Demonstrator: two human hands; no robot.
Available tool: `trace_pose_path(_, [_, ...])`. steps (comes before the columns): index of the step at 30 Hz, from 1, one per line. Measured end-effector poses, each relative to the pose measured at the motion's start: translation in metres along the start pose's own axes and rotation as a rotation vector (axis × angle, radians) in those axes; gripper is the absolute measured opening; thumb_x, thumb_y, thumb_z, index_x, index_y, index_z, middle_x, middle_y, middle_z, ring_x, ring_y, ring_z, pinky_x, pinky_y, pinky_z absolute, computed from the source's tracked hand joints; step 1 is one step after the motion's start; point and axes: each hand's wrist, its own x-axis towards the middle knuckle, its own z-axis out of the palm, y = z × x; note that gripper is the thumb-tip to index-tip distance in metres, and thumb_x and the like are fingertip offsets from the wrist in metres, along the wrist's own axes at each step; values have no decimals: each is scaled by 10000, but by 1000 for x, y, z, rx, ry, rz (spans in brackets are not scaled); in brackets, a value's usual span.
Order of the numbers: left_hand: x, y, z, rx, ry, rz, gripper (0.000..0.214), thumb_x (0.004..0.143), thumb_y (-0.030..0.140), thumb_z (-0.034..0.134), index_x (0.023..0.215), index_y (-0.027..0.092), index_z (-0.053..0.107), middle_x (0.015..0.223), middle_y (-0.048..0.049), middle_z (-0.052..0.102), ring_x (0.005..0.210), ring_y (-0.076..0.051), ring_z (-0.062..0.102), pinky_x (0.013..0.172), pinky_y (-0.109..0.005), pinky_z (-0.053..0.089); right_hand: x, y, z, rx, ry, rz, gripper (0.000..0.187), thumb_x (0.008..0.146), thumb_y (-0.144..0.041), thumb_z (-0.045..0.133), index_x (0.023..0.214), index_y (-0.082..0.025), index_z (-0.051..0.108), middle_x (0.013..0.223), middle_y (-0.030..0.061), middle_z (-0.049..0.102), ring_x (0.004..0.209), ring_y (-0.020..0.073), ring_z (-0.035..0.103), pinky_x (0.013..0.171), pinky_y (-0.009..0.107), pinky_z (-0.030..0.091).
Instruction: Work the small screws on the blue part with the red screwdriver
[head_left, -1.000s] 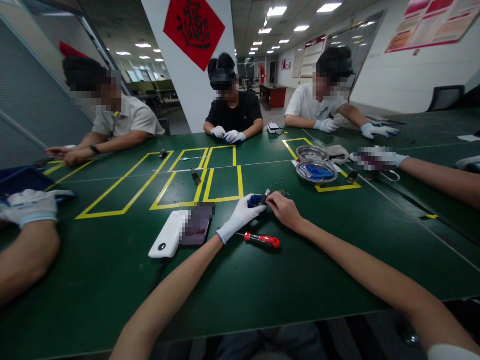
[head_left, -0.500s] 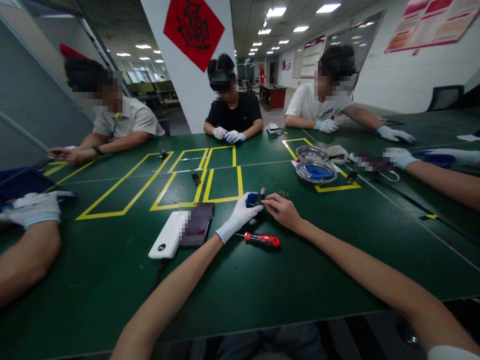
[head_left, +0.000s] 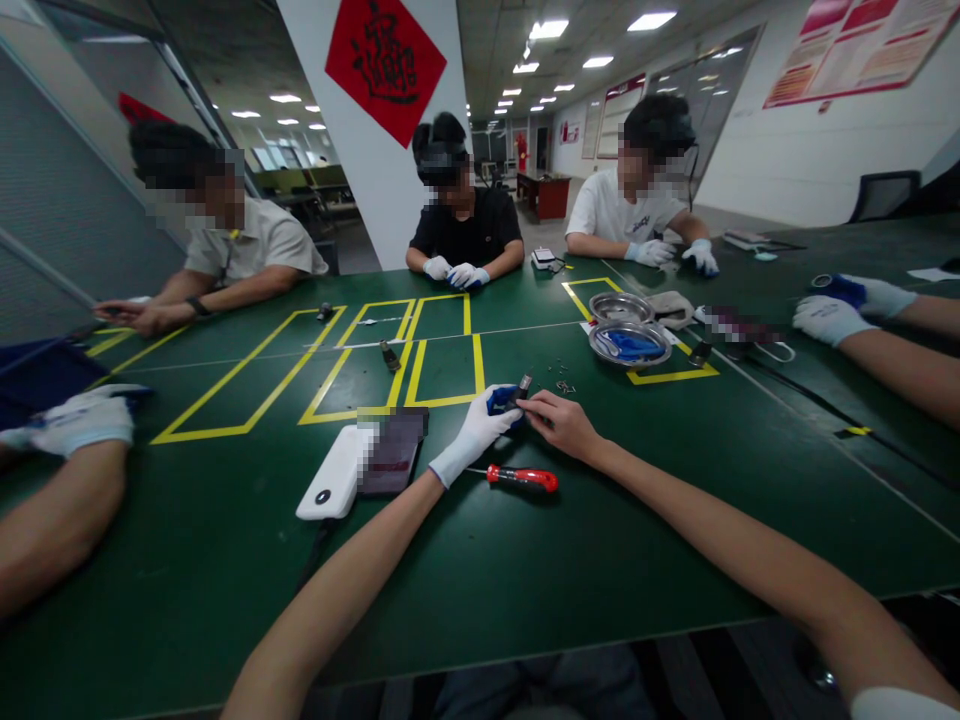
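Note:
My left hand, in a white glove with blue fingertips, is closed around a small black part with a silvery metal end. The metal end points up. My bare right hand has its fingers pinched together against the near right side of that part. Whether something tiny sits between those fingertips is too small to tell. Just below my left wrist lies a screwdriver with a red and black handle. Several small screws are scattered on the table beyond my right hand.
On the green table lie a white power bank, a dark phone and metal bowls, one with blue-and-white contents. A similar dark part lies within yellow tape. Co-workers' gloved hands are at right, left and far side.
My hands stay together at the small black part with almost no movement. The co-worker's hands at right have drawn back from the dark object. The far-right person's outstretched hand has pulled in.

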Motion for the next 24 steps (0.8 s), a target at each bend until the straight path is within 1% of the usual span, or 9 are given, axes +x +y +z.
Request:
trace_pose_path(5, [1,-2,-1,19,11,6,464,679,278,727,1091,133,570,1092,-103,648,959,-174,622,934,-351,469,0,0,-1,39,-40,-17,354,913,-221,482,1253,-229,581,1050,65,636,772,148,612,705,274,500])
trace_pose_path(8, [1,-3,-2,6,12,9,495,672,275,736,1115,140,560,1100,-99,642,961,-175,617,930,-347,470,0,0,-1,24,-71,-38,374,909,-213,485,1274,-223,563,1053,67,631,755,141,601,687,268,488])
trace_pose_path(11, [1,-6,-2,-18,48,3,534,652,259,753,1133,154,545,1083,-88,641,955,-179,615,924,-352,472,0,0,-1,22,-74,-47,324,904,-199,486,1204,-217,605,1023,63,638,769,143,600,686,262,479])
trace_pose_path(13, [1,-7,-2,-27,89,-7,518,663,265,747,1129,163,545,1065,-81,641,945,-182,614,923,-363,473,0,2,-1,27,-20,15,274,903,-196,485,1136,-200,628,960,54,648,732,138,594,675,259,475])
trace_pose_path(15, [2,-8,-3,-34,107,-25,487,684,279,734,1123,172,553,1067,-79,638,950,-188,612,930,-378,470,2,7,-2,8,83,132,238,905,-206,485,1096,-185,625,914,47,651,703,137,587,679,266,474])
trace_pose_path(17, [3,-9,-4,-50,112,-40,467,700,285,723,1127,179,566,1098,-83,630,982,-197,606,955,-391,458,4,18,-5,-57,158,248,211,904,-222,491,1067,-183,620,917,48,652,729,149,594,700,279,475])
trace_pose_path(18, [4,-9,-5,-65,117,-48,464,706,283,719,1134,181,570,1118,-86,625,1000,-201,602,970,-396,450,6,24,-8,-102,163,291,196,901,-230,500,1047,-186,624,929,51,651,760,159,599,710,285,475])
trace_pose_path(21, [5,-9,-7,-140,128,-106,471,712,284,715,1148,179,570,1141,-97,615,999,-207,605,968,-413,456,14,45,-14,-249,60,348,155,884,-249,539,972,-190,652,937,63,652,864,193,597,735,299,471])
trace_pose_path(24, [5,-7,-7,-248,132,-177,536,682,284,745,1166,182,538,1122,-101,615,934,-203,622,904,-425,499,26,62,-16,-334,-93,337,166,884,-270,554,968,-191,673,939,72,657,922,205,584,772,304,464])
